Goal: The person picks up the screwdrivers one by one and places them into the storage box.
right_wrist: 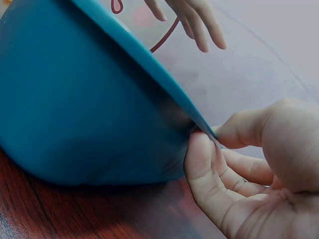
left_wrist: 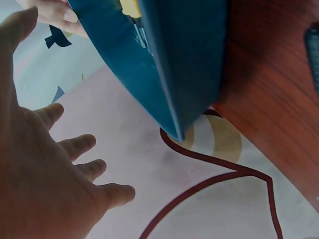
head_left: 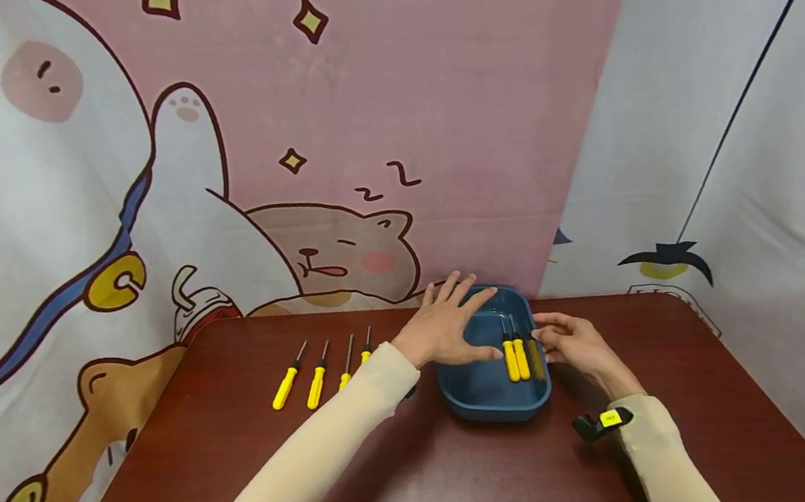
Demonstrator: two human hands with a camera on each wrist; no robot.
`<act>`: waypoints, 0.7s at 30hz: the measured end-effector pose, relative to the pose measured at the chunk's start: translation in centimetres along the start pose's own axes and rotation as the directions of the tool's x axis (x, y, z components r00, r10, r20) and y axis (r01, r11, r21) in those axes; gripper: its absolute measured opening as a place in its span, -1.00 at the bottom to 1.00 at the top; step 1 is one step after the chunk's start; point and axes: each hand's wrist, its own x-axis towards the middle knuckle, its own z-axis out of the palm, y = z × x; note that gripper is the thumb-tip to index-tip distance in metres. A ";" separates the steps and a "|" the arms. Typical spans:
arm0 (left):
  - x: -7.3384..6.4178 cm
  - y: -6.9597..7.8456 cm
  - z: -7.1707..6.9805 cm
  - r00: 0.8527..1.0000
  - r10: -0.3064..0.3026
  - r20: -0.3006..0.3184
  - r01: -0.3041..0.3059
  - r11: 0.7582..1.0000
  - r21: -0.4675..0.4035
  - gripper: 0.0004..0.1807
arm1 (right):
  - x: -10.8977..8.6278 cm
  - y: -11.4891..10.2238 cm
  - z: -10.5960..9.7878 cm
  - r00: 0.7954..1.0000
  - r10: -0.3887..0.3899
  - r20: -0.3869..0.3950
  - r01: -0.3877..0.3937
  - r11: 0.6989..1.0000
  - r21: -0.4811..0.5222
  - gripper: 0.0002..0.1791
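Note:
A blue plastic bin stands on the table. Inside it, along its right side, two yellow-handled screwdrivers lie next to each other. My right hand pinches the bin's right rim between thumb and fingers, seen closely in the right wrist view. Over the bin's left and far part hovers my left hand, its fingers spread and nothing held; in the left wrist view its fingers stand apart from the bin wall. Left of the bin, several more screwdrivers lie in a row, partly covered by my left sleeve.
The table has a reddish-brown wood surface. Behind it hangs a cartoon-printed cloth, close to the bin's far end. A small dark object, cut off by the frame, shows at the right edge of the left wrist view.

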 end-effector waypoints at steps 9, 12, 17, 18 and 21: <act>-1.2 -1.5 0.4 0.996 -0.083 -0.042 0.081 0.996 -0.043 0.04 | 0.1 0.2 0.1 1.000 0.009 -0.012 -0.009 1.000 0.005 -0.46; -1.7 -2.0 0.6 0.992 -0.111 -0.067 0.107 0.993 -0.057 0.04 | 0.1 0.3 0.1 1.000 0.010 -0.010 -0.010 1.000 0.005 -0.46; -2.4 -3.1 1.0 0.983 -0.154 -0.096 0.144 0.984 -0.102 0.06 | 0.1 0.3 0.2 1.000 0.002 -0.014 -0.002 1.000 0.002 -0.47; -2.6 -3.3 1.1 0.982 -0.162 -0.099 0.150 0.982 -0.110 0.06 | 0.1 0.2 0.2 1.000 0.001 -0.014 -0.001 1.000 0.001 -0.47; -3.0 -4.0 1.4 0.976 -0.192 -0.105 0.178 0.976 -0.127 0.05 | 0.1 0.2 0.1 1.000 0.001 -0.014 -0.001 1.000 -0.006 -0.47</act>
